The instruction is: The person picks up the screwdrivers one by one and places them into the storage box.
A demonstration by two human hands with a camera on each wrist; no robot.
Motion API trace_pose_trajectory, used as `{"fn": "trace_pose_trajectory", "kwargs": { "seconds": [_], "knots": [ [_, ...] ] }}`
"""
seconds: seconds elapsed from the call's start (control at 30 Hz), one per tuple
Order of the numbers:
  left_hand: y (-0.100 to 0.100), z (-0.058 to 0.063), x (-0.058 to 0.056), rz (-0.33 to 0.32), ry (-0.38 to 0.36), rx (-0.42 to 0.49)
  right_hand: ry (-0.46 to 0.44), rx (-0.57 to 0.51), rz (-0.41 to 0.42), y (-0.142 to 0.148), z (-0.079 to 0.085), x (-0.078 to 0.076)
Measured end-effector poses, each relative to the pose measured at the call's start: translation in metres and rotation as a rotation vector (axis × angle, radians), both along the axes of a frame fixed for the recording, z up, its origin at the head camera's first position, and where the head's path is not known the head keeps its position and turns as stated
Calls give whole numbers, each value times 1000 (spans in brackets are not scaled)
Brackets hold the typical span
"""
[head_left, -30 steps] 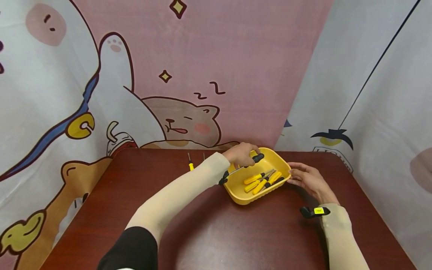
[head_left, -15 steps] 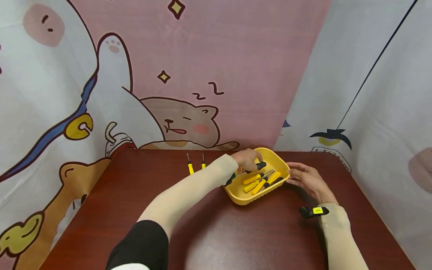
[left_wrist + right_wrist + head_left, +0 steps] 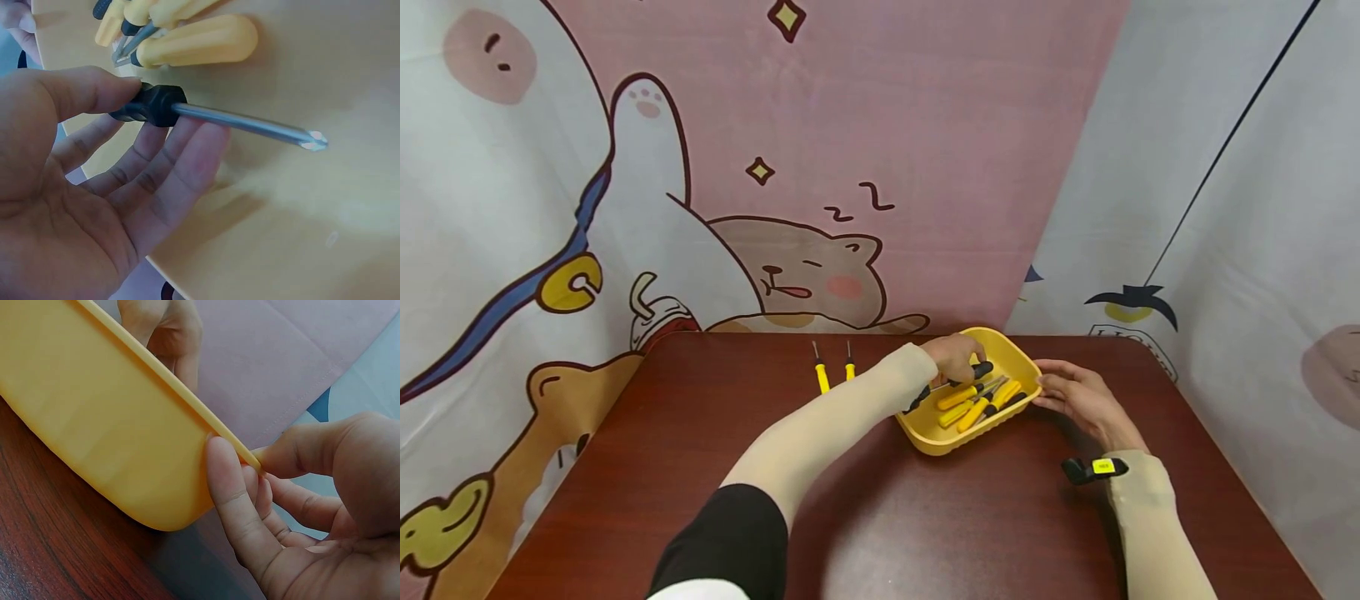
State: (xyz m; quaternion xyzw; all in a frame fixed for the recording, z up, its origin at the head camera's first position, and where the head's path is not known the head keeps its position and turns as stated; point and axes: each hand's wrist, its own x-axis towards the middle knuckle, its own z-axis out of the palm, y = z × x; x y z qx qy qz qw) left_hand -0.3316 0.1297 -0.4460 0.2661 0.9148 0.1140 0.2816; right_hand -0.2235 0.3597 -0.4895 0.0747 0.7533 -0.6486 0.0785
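Observation:
My left hand (image 3: 953, 357) is over the yellow plastic bin (image 3: 925, 437), pinching a screwdriver by its black handle (image 3: 165, 105) between thumb and fingers. In the left wrist view its metal shaft (image 3: 250, 122) ends in a cross-shaped tip and points away from the palm. Inside the bin lie several yellow-handled screwdrivers (image 3: 200, 42), bunched toward its right side. My right hand (image 3: 1086, 404) is at the bin's right corner. The right wrist view shows the right thumb and fingers (image 3: 228, 469) pinching the rim there.
Two more yellow-handled screwdrivers stand out on the dark red table (image 3: 700, 442), left of the bin: one (image 3: 822, 372) and another (image 3: 850, 367) beside it, partly behind my left sleeve. A cartoon-printed curtain (image 3: 925, 167) hangs along the table's back edge.
My left hand, with the black-handled screwdriver, has moved right and slightly down into the bin. The two screwdrivers on the table have come more into view. My right hand keeps its grip.

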Motion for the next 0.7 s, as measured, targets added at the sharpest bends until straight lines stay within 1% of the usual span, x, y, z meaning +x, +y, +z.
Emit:
{"fn": "trace_pose_trajectory", "kwargs": {
  "seconds": [0.07,0.3,0.43,0.7],
  "knots": [
    [2,-1,-1,-5,-3,-2,-1,-3,3,0,0,0],
    [10,-3,-3,4,-52,-21,-9,0,3,0,1,0],
    [13,-6,-5,-20,-52,-29,-7,-7,3,-1,1,-1],
    [17,-8,-5,-39,-36,-27,-10,-8,-4,-3,2,0]
  ]
}}
